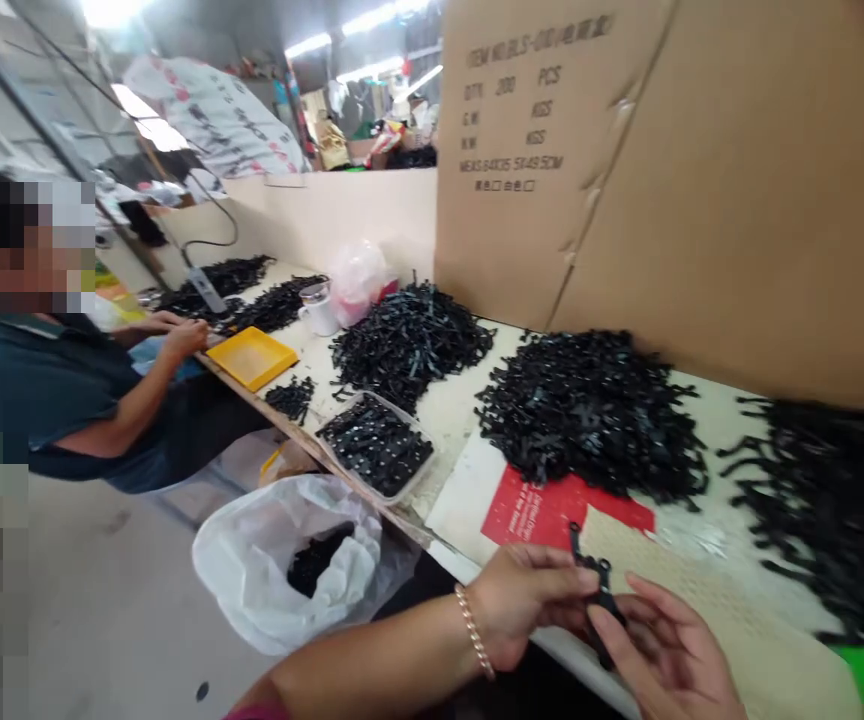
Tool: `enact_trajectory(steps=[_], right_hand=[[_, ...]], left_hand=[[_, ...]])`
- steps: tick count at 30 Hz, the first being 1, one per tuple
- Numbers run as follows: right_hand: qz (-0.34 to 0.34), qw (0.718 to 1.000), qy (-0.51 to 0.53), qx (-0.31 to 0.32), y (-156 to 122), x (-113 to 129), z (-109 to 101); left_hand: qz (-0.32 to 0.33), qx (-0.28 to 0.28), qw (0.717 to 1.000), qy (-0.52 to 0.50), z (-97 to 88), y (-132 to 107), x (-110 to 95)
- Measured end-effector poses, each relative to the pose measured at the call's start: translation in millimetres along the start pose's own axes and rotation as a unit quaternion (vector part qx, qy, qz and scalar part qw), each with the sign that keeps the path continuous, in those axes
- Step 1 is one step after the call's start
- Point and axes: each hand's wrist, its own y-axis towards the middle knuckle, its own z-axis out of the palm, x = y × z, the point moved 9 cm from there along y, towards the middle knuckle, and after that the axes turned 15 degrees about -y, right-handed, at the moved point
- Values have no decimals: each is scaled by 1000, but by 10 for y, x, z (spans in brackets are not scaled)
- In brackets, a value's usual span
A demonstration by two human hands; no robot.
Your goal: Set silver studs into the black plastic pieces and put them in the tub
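My left hand [526, 595], a chain bracelet at its wrist, pinches a small black plastic part [603, 590] with round ends. From the right, my right hand [668, 645] grips the same part lower down, thumb against it. Fingers cover much of the part, so I cannot tell whether it is one piece or two joined. Both hands are just above the near table edge, over a beige textured mat [709, 590]. Behind them lies a large pile of similar black parts [589, 415], partly over a red printed sheet [544, 510].
A clear tray of black parts [376, 445] sits left, with another black pile [413, 335] behind. More parts [844, 500] lie right. A white bag [282, 560] stands below the edge. A co-worker [102, 390] sits near a yellow tray [252, 358]. Cardboard [672, 220] walls the back.
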Motion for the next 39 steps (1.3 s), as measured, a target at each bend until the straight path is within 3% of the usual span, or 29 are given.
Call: enact_trajectory(steps=[3, 9, 12, 14, 18, 20, 22, 24, 27, 29, 32, 39], right_hand=[[-4, 1000, 2, -4, -24, 29, -17], [-122, 991, -47, -15, -162, 135, -46], [-165, 982, -89, -11, -233, 201, -97], [-200, 966, -146, -78, -232, 303, -356], [-255, 890, -136, -352, -219, 539, -1397], [-224, 886, -96, -393, -59, 514, -1790], [-190, 921, -62, -334, 209, 478, -1928], [-179, 954, -30, -238, 426, 490, -1868], [-186, 969, -15, -160, 542, 582, -1738], [-183, 971, -25, -151, 552, 629, -1720], [-174, 971, -42, -158, 532, 647, -1778], [-142, 970, -59, -187, 357, 498, -1963]], left_hand=[[-7, 15, 1000, 12, 34, -31, 8], [-19, 52, 996, 75, 87, -111, 36], [-31, 39, 992, 115, 83, -80, 55], [-43, 32, 990, 133, 107, -35, 87], [-65, 37, 986, 150, 275, 75, 178], [-80, 40, 980, 175, 402, 152, 253], [-99, 50, 972, 206, 561, 244, 365], [-113, 71, 965, 227, 749, 339, 508], [-128, 113, 956, 237, 1002, 468, 767], [-146, 129, 950, 243, 1071, 548, 953], [-157, 113, 946, 260, 1002, 672, 1141], [-154, 100, 934, 305, 886, 749, 1188]])
